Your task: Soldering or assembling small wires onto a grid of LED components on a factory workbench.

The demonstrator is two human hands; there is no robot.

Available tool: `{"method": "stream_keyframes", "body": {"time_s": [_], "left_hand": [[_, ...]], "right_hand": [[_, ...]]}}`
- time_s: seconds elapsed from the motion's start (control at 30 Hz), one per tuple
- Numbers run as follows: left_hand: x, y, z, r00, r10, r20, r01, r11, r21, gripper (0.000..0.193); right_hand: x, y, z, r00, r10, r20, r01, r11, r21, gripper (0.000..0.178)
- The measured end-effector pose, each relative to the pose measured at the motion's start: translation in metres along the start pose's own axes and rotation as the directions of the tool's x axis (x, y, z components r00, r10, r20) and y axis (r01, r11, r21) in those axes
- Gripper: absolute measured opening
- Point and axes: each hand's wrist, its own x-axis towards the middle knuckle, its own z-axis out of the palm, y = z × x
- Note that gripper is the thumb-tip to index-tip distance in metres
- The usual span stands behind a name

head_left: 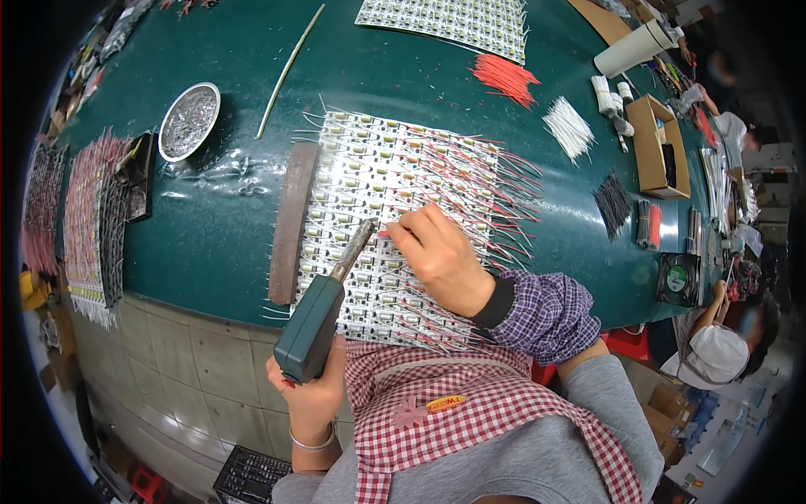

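Note:
A white circuit board panel point(357, 181), covered with rows of small components, lies on the green table in front of me. Red and white wires stick out along its right part. My left hand point(312, 399) is closed around the handle of a green soldering gun point(311, 328), whose tip reaches the middle of the panel. Close beside that tip, my right hand point(441, 260) pinches a short red wire point(384, 233) against the board. A rusty metal bar point(294, 223) rests along the panel's left edge.
To the left are a metal bowl point(190, 122) and stacked wired panels point(92, 218). Bundles of red point(504, 78), white point(568, 128) and black wires point(613, 204) lie to the right, near a cardboard box point(657, 147) and white bottle point(634, 48). Another person point(714, 340) sits at far right.

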Motion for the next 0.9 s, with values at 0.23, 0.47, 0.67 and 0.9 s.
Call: {"method": "stream_keyframes", "body": {"time_s": [0.23,0.47,0.67,0.9], "left_hand": [[-0.004,0.002,0.003,0.989,0.055,-0.136,-0.052,0.998,0.022,0.030],[-0.010,0.002,-0.002,0.992,0.049,-0.116,-0.045,0.998,0.042,0.030],[-0.012,0.001,-0.005,0.996,0.006,-0.089,-0.012,0.997,-0.071,0.031],[-0.009,-0.009,-0.012,0.988,0.122,0.091,-0.125,0.992,0.027,0.048]], "right_hand": [[-0.007,-0.009,-0.004,1.000,0.010,-0.027,-0.009,0.999,0.031,0.025],[-0.010,-0.012,-0.001,0.999,0.029,-0.028,-0.027,0.998,0.062,0.026],[-0.011,-0.013,0.001,1.000,0.025,-0.005,-0.025,0.997,0.079,0.026],[-0.012,-0.013,0.002,1.000,0.026,-0.017,-0.025,0.996,0.084,0.025]]}}
